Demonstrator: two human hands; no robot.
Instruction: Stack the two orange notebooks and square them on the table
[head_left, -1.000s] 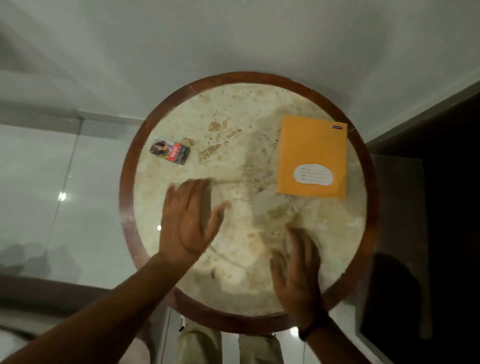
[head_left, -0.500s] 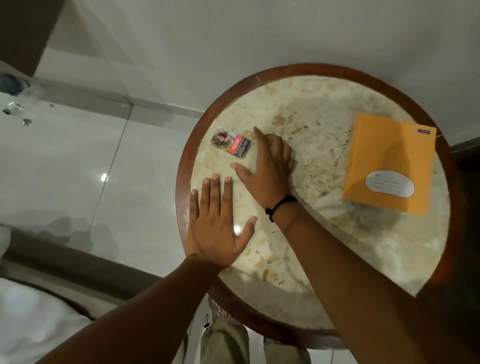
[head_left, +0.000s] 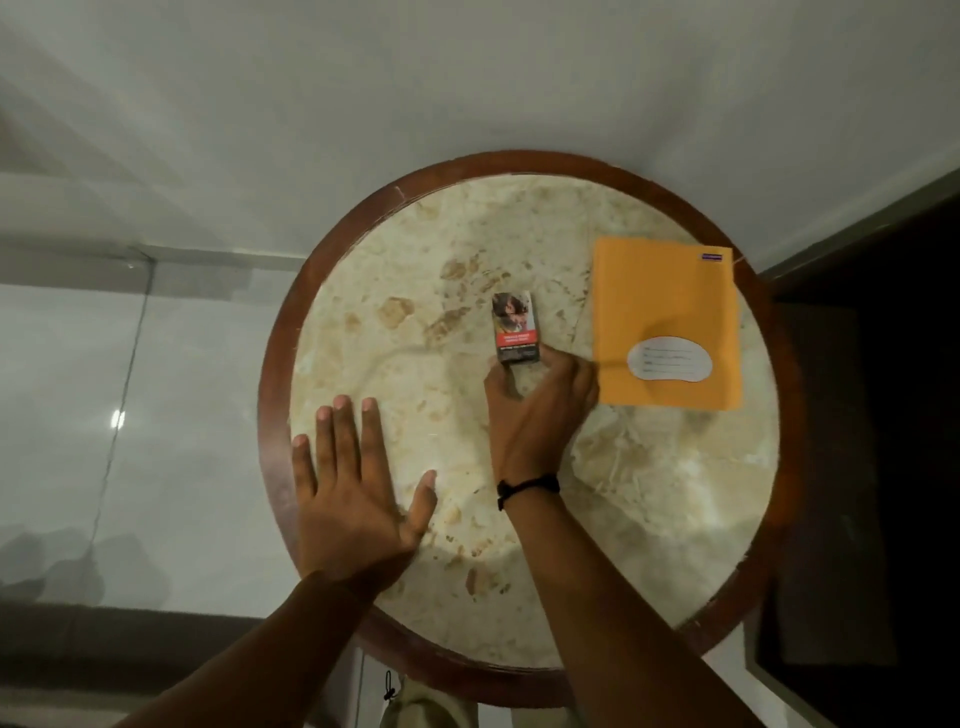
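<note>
Pinching the small box (head_left: 514, 327) with your right hand (head_left: 537, 410) — left hand (head_left: 353, 493) flat, fingers spread — beside the notebook (head_left: 667, 322).

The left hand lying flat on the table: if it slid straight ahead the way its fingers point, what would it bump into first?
Nothing, apparently. The left hand points across bare marble to the table's wooden rim; the small box sits well off to its right.

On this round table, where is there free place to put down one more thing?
Bare marble lies left of the small box, beyond the flat left hand, and near the rim below the orange notebook. It is crowded where the right hand holds the box beside the notebook.
</note>
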